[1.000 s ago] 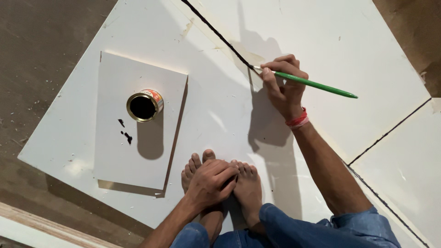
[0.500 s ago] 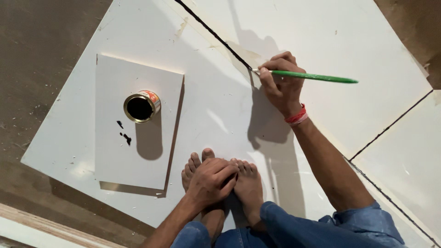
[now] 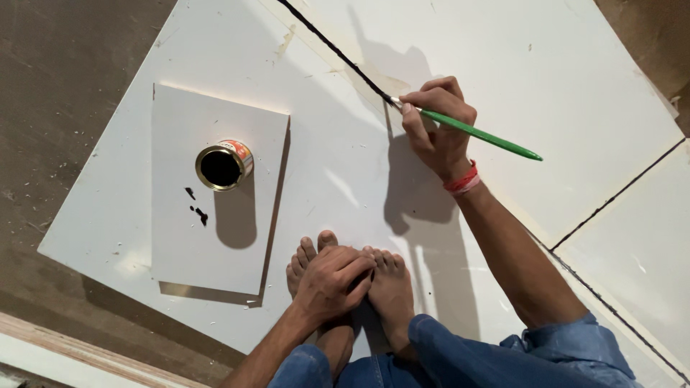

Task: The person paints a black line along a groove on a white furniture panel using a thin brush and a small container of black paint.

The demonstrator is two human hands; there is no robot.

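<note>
Head view, left to right: a small white panel (image 3: 215, 194) lies on the large white board (image 3: 345, 165), carrying an open paint tin (image 3: 223, 164) of black paint, with black drips (image 3: 196, 207) at the tin's 7 o'clock. At the tin's 4 o'clock, the left hand (image 3: 332, 282) rests curled over the bare feet (image 3: 381, 284), holding nothing. At 1 o'clock from that hand, the right hand (image 3: 436, 126) pinches a green brush (image 3: 471, 131), its tip touching the black line (image 3: 338, 50) along the board's seam.
</note>
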